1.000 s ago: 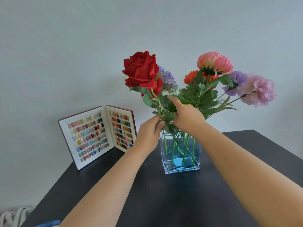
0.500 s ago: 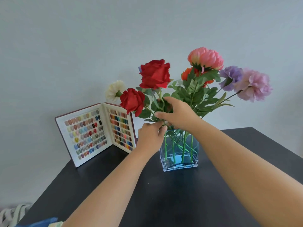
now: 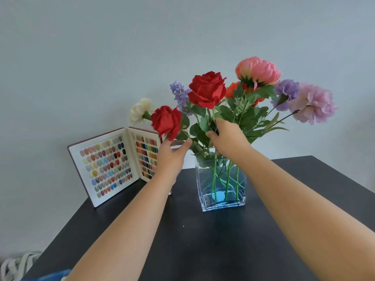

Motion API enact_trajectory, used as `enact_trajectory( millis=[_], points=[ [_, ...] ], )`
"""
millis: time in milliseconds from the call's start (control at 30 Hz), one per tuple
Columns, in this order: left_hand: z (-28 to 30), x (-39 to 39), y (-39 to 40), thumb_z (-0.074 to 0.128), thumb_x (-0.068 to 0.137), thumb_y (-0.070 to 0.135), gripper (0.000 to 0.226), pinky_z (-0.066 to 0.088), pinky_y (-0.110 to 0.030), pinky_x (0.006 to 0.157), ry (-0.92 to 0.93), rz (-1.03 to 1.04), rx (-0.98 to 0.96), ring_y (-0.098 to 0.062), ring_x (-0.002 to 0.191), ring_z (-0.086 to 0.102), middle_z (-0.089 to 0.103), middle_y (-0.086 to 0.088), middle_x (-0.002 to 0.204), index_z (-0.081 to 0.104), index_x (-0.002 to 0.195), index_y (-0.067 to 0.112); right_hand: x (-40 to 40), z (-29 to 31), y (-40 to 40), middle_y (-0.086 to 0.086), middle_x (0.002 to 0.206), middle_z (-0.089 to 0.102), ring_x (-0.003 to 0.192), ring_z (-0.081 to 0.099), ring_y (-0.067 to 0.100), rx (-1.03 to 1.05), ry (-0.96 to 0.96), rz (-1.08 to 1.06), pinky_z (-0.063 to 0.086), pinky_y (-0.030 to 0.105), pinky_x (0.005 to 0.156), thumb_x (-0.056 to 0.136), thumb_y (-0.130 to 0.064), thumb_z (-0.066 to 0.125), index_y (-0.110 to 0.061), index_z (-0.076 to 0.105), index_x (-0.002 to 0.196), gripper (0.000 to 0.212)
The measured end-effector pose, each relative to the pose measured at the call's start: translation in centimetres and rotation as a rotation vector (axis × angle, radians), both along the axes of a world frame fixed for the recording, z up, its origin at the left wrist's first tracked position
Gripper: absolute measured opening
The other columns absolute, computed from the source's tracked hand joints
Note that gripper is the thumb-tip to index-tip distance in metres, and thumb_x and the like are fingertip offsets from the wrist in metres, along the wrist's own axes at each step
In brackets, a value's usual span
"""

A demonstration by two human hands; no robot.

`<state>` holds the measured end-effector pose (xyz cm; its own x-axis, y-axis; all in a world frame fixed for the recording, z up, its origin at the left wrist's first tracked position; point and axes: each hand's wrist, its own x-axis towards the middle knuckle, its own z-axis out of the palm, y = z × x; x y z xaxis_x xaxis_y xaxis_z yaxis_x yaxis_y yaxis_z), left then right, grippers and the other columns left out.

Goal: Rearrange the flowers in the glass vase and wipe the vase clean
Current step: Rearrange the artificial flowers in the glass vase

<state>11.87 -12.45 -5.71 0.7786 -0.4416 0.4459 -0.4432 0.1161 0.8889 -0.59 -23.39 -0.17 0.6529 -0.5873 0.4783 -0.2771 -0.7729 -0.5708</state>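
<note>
Flowers (image 3: 207,90) fan unevenly from square vase (image 3: 221,199).

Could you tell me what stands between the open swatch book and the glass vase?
In the head view, only the left hand and forearm cross between swatch book and vase.

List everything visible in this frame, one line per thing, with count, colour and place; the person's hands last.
glass vase: one, clear with blue tint, on the table, centre right
red roses: two, red, tall one in the middle, lower one at left
cream flower: one, behind the lower rose
lavender sprig: one, purple, left of the tall rose
coral bloom: one, top right
orange flower: one, partly hidden
purple and pink carnations: two, far right
nail colour chart: one, open, standing at left
table: one, black
left hand: under the lower rose
right hand: gripping the tall rose's stem
</note>
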Motion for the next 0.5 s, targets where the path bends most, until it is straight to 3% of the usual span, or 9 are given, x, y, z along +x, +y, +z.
enact_trajectory(
  millis=[133,233,333,400,500],
  points=[
    [1.5,0.2,-1.4,0.071,0.088,0.038,0.019,0.042,-0.028,0.068,-0.174,0.097,0.011,-0.020,0.078,0.060,0.069,-0.006,0.095,0.072,0.093,0.020,-0.2,-0.9,0.2,0.011,0.079,0.064,0.066,0.066,0.033,0.077,-0.083,0.064,0.057,0.050,0.064,0.092,-0.018,0.055,-0.009,0.048,0.099,0.014],
    [2.5,0.6,-1.9,0.072,0.086,0.040,0.012,0.044,-0.033,0.071,-0.211,0.126,0.002,-0.025,0.079,0.060,0.068,-0.009,0.096,0.071,0.085,0.027,-0.6,-1.4,0.3,0.001,0.072,0.058,0.065,0.065,0.032,0.049,-0.157,0.080,0.057,0.048,0.063,0.091,-0.017,0.057,-0.015,0.045,0.113,0.025],
    [3.1,0.5,-2.2,0.071,0.087,0.037,0.009,0.046,-0.032,0.073,-0.222,0.128,-0.012,-0.017,0.078,0.063,0.069,0.001,0.086,0.070,0.083,0.029,-0.9,-1.6,0.0,0.015,0.068,0.060,0.060,0.061,0.035,0.012,-0.151,0.038,0.054,0.047,0.059,0.093,-0.015,0.054,-0.012,0.044,0.115,0.025],
    [3.9,0.5,-2.3,0.067,0.091,0.038,0.016,0.044,-0.029,0.070,-0.225,0.120,-0.022,-0.008,0.074,0.062,0.069,0.007,0.081,0.073,0.089,0.023,-1.1,-1.5,-0.3,0.016,0.067,0.060,0.058,0.059,0.034,-0.004,-0.125,0.019,0.053,0.044,0.057,0.094,-0.013,0.051,-0.011,0.043,0.112,0.020],
    [6.0,0.6,-2.3,0.059,0.096,0.039,0.026,0.044,-0.028,0.070,-0.311,0.130,-0.009,-0.013,0.079,0.065,0.072,0.005,0.086,0.073,0.096,0.017,-1.0,-1.1,-0.8,0.014,0.069,0.061,0.057,0.060,0.033,-0.025,-0.078,-0.006,0.053,0.042,0.054,0.095,-0.013,0.049,-0.011,0.041,0.110,0.017]
  ],
)
